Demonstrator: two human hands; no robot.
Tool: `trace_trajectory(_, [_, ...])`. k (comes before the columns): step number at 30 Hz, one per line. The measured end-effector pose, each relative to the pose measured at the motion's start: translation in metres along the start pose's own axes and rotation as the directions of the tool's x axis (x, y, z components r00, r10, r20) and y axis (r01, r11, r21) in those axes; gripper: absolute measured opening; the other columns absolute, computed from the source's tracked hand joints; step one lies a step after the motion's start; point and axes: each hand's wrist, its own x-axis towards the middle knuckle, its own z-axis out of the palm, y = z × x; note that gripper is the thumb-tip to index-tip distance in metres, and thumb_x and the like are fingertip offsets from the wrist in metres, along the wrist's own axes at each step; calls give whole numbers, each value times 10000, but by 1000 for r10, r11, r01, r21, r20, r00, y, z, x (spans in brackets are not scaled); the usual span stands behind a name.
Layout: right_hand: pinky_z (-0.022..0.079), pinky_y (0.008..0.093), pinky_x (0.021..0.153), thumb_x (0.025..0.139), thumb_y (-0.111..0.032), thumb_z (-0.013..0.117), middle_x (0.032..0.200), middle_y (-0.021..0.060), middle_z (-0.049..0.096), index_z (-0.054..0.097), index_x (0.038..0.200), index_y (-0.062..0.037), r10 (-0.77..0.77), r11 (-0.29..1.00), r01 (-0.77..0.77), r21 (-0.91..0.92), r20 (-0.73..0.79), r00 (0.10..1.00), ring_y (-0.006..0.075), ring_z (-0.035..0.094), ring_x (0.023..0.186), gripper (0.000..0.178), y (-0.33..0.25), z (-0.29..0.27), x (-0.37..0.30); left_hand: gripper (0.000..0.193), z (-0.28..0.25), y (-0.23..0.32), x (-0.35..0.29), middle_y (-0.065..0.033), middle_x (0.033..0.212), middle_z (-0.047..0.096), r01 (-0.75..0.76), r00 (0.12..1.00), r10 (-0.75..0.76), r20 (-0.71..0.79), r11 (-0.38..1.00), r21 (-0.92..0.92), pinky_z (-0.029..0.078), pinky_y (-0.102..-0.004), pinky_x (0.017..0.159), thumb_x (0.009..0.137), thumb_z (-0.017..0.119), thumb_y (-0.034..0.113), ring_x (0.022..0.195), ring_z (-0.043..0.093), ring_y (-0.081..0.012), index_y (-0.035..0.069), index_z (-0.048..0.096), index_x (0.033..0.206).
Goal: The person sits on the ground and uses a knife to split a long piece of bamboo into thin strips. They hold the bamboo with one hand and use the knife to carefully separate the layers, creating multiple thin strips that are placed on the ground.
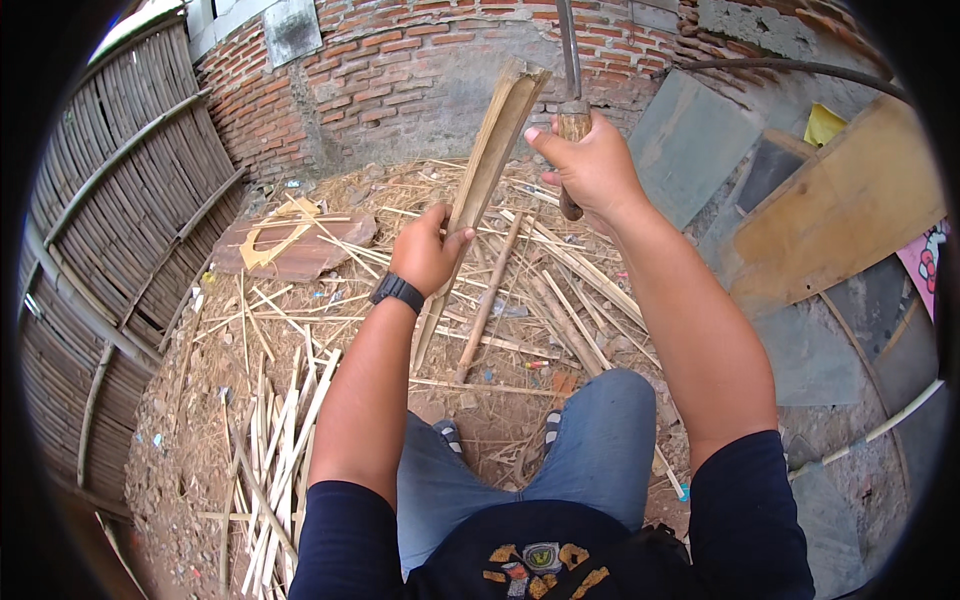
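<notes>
My left hand (428,250), with a dark watch at the wrist, is closed round a long split length of bamboo (488,160). The bamboo stands tilted, its upper end leaning right and its hollow inner face partly showing; the lower end comes down near the ground in front of my knees. Just to the right, my right hand (597,172) grips a long-bladed knife (574,122) by its wooden handle. Its narrow blade points up and runs out of the top of the view. Blade and bamboo look close together but apart.
Cut bamboo strips (275,450) lie piled at the left, with more scattered strips (590,265) ahead. A round bamboo pole (492,300) lies among them. A rusty sheet (300,255) is farther left. A bamboo fence (120,200), brick wall (390,80) and leaning boards (835,200) surround the spot.
</notes>
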Motion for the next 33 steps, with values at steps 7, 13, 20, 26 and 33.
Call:
trace_trajectory(7, [560, 397, 829, 846, -221, 768, 1097, 89, 583, 502, 1132, -26, 5, 977, 7, 214, -57, 998, 209, 626, 998, 437, 15, 30, 14, 397, -3, -27, 22, -134, 784, 673, 59, 983, -24, 181, 981, -186, 516, -370, 659, 799, 801, 331, 700, 650, -248, 2, 631, 943])
trace_trajectory(13, [578, 356, 780, 868, -169, 751, 972, 61, 597, 507, 1034, -48, -85, 970, 139, 199, -254, 963, 184, 651, 875, 319, 41, 47, 27, 414, 23, -50, 16, -92, 950, 691, 91, 996, -81, 41, 897, -432, 518, -315, 767, 856, 760, 355, 870, 650, -173, 10, 629, 1042])
trace_trajectory(20, [559, 340, 680, 853, -135, 753, 942, 68, 613, 526, 1009, -45, -21, 957, 136, 256, -405, 914, 179, 639, 812, 290, 69, 33, 45, 720, 123, -146, -86, -139, 1497, 365, 507, 154, -866, 476, -344, -790, 409, -482, 936, 968, 429, 553, 1280, 459, -270, 97, 251, 1496])
trace_trajectory(26, [565, 395, 729, 870, -128, 725, 1021, 98, 613, 529, 1070, -25, 123, 914, 35, 405, -358, 926, 230, 657, 868, 298, 85, 4, 38, 875, 214, -160, -128, -163, 1471, 376, 367, 118, -630, 767, -690, -624, 403, -492, 1013, 955, 364, 667, 1255, 499, -316, 97, 79, 1554])
trace_trajectory(33, [532, 489, 877, 891, -154, 713, 1096, 130, 611, 554, 1174, -7, 286, 871, -56, 487, -412, 865, 298, 621, 1038, 357, 132, -62, 26, 540, 229, -164, -103, -139, 1333, 494, -6, 334, -738, 587, -624, -781, 462, -447, 997, 1038, 320, 502, 1185, 547, -268, 56, 430, 1322])
